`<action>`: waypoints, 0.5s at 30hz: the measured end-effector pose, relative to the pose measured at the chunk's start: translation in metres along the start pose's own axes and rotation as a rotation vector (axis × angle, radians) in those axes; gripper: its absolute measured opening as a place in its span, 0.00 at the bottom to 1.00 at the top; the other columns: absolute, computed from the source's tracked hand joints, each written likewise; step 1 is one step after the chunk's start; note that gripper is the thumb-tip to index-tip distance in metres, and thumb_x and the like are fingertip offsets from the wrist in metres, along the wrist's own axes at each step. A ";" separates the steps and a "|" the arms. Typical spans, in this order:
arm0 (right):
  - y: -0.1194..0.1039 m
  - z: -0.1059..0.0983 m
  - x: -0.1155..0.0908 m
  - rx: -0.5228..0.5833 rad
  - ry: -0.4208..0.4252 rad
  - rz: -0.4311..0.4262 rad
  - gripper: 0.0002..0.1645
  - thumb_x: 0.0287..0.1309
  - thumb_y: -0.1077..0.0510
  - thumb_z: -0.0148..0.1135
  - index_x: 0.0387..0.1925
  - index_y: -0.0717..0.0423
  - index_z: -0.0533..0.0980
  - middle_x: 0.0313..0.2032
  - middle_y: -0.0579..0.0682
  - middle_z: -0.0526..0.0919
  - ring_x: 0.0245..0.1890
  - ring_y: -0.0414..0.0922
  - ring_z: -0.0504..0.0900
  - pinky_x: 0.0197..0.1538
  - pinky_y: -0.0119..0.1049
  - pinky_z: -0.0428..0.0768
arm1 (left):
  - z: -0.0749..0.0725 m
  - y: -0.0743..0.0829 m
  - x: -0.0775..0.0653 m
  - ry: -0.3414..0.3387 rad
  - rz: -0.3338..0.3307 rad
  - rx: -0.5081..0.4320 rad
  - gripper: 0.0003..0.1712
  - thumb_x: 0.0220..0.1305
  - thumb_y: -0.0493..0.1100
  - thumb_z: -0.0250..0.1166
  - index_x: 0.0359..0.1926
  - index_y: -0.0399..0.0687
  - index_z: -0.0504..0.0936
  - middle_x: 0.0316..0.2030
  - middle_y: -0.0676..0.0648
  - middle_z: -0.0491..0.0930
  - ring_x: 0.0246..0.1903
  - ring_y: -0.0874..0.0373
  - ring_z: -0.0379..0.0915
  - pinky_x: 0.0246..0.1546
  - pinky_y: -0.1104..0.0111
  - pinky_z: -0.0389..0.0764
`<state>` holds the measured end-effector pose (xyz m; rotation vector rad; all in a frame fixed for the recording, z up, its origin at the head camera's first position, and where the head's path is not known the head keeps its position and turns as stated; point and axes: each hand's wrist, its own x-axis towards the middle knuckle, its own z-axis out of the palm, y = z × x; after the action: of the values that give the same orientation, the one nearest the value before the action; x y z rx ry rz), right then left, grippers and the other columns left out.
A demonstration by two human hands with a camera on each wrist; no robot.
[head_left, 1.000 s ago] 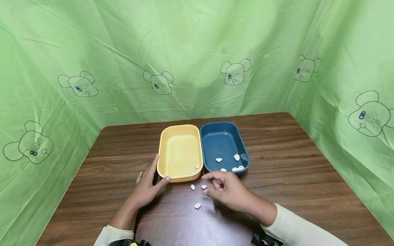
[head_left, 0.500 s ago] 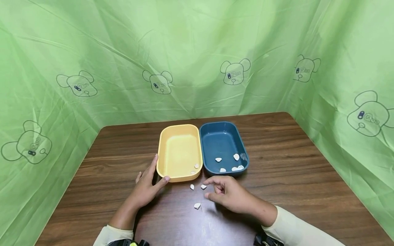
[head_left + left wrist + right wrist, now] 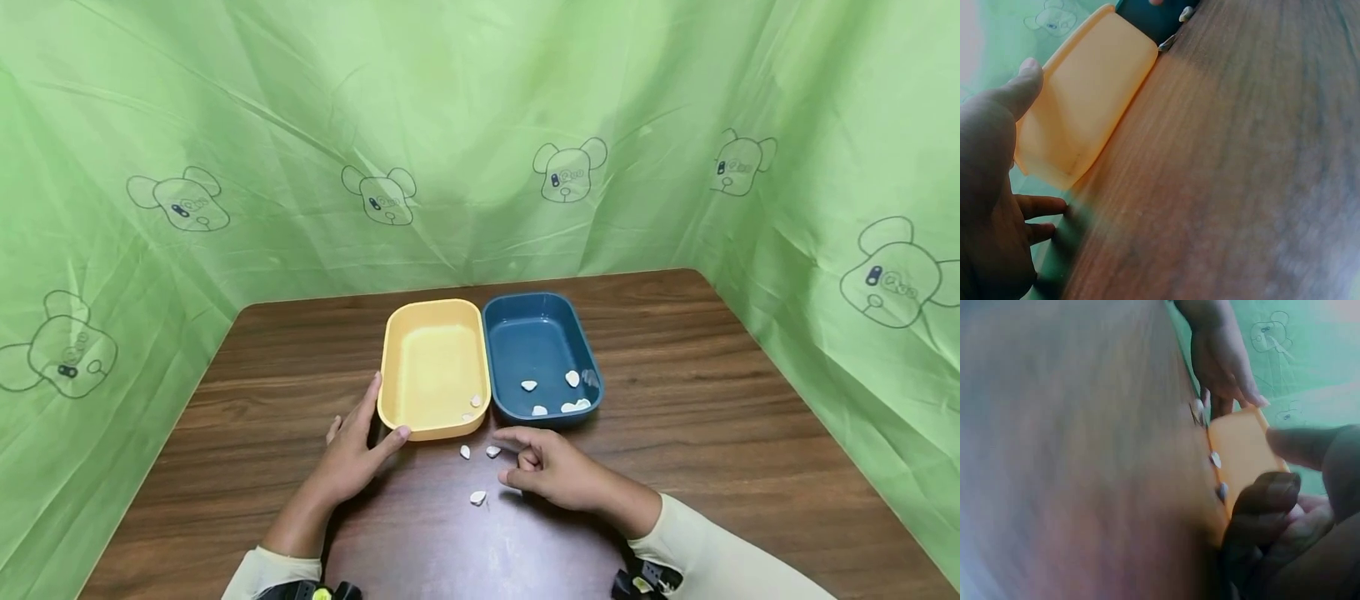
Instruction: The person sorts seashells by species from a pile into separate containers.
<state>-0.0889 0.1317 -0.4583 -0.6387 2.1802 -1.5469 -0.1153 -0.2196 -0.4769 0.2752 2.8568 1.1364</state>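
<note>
My left hand (image 3: pixel 348 458) touches the near left corner of a yellow tray (image 3: pixel 435 432), thumb at the front rim and fingers spread along the left side. In the left wrist view its fingers look straight. My right hand (image 3: pixel 558 471) hovers near the table in front of a blue tray (image 3: pixel 528 346). Its index finger points left, the thumb is apart below, and the other fingers are curled. Just left of it lies a small white teardrop-shaped piece (image 3: pixel 492 452). Another white piece (image 3: pixel 465 452) is beside that, and a third white piece (image 3: pixel 477 498) is closer to me.
Several similar white pieces (image 3: pixel 572 379) sit in the blue tray. A few smaller-looking pale pieces (image 3: pixel 475 401) are in the yellow tray's near right corner. Both trays stand side by side on a brown wooden table (image 3: pixel 712 400). Green cloth (image 3: pixel 465 125) hangs around it.
My right hand drew back from the blue tray's front, uncovering a white piece in it. Since then its index finger has straightened slightly. The left hand stays at the yellow tray.
</note>
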 end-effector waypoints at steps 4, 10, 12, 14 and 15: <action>0.005 0.001 0.002 -0.015 0.029 0.026 0.38 0.68 0.64 0.72 0.76 0.66 0.72 0.18 0.37 0.66 0.17 0.30 0.64 0.23 0.24 0.63 | 0.000 0.001 0.003 -0.001 0.007 -0.002 0.59 0.78 0.67 0.64 0.90 0.66 0.34 0.89 0.43 0.46 0.87 0.33 0.45 0.75 0.21 0.33; 0.011 0.003 0.006 0.039 0.047 0.119 0.37 0.71 0.62 0.70 0.78 0.58 0.73 0.14 0.37 0.65 0.09 0.31 0.63 0.16 0.27 0.62 | -0.001 0.001 0.002 0.004 0.010 -0.002 0.59 0.78 0.66 0.64 0.90 0.67 0.34 0.89 0.43 0.46 0.87 0.33 0.44 0.75 0.21 0.33; 0.012 0.004 0.006 0.058 0.047 0.144 0.36 0.71 0.62 0.70 0.78 0.56 0.73 0.14 0.38 0.65 0.07 0.32 0.63 0.15 0.28 0.63 | -0.001 0.000 0.002 0.000 0.006 0.004 0.59 0.78 0.65 0.65 0.90 0.67 0.34 0.89 0.42 0.46 0.87 0.32 0.44 0.74 0.21 0.34; 0.013 0.005 0.007 0.061 0.046 0.156 0.36 0.72 0.62 0.70 0.78 0.56 0.73 0.13 0.39 0.66 0.06 0.32 0.64 0.14 0.29 0.64 | -0.001 0.000 0.001 -0.005 0.001 0.002 0.59 0.78 0.65 0.65 0.90 0.67 0.33 0.89 0.43 0.46 0.87 0.32 0.44 0.75 0.21 0.33; 0.013 0.005 0.007 0.060 0.047 0.159 0.36 0.72 0.62 0.70 0.78 0.56 0.73 0.13 0.39 0.67 0.06 0.33 0.65 0.14 0.29 0.64 | -0.001 0.000 0.000 -0.006 0.000 0.000 0.59 0.78 0.64 0.65 0.90 0.67 0.34 0.89 0.43 0.46 0.87 0.32 0.44 0.75 0.21 0.33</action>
<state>-0.0933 0.1277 -0.4729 -0.4037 2.1526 -1.5507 -0.1158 -0.2204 -0.4760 0.2786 2.8521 1.1333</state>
